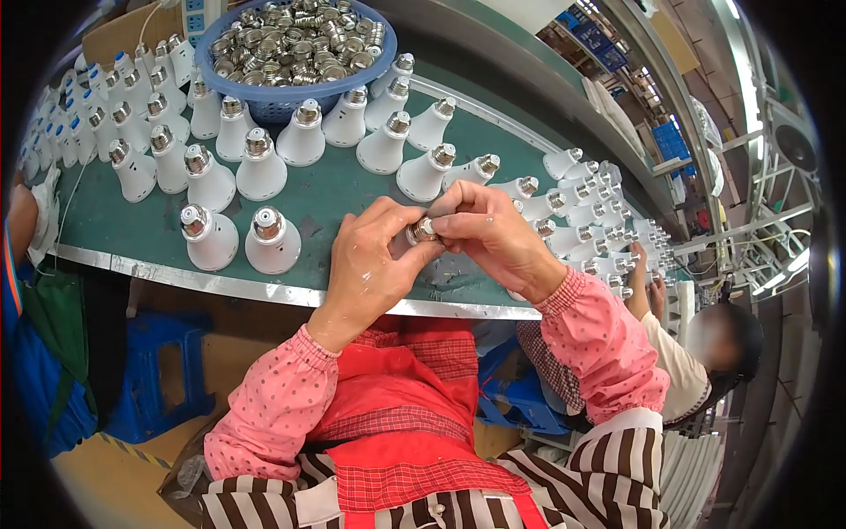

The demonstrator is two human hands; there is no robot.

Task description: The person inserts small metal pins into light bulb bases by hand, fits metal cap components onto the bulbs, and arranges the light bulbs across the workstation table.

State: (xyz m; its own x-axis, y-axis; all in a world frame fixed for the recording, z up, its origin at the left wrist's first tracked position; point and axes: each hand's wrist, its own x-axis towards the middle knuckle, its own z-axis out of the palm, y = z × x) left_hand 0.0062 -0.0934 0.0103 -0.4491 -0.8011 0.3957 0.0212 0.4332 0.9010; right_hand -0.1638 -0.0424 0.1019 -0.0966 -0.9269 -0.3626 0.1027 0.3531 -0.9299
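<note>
head view: left hand (pixel 374 254) and right hand (pixel 499 234) meet above the desk (pixel 150 231), both closed on a metal cap (pixel 423 231) between them; handling this cap seems the step in hand, calling for a steady, aligned grip next.

and here we are on a factory floor, an assembly workshop by every sign! there's the long green worktop (pixel 328 192), metal-edged, lined with row upon row of matching white bulbs (pixel 261 179); a blue basket (pixel 273 93) heaped with metal caps (pixel 295 42) at eleven o'clock; one worker (pixel 677 375) at four, another (pixel 53 317) at nine, a plastic stool (pixel 159 342) at eight, strip lights (pixel 751 88) and metal framing (pixel 738 141) at two.
</note>
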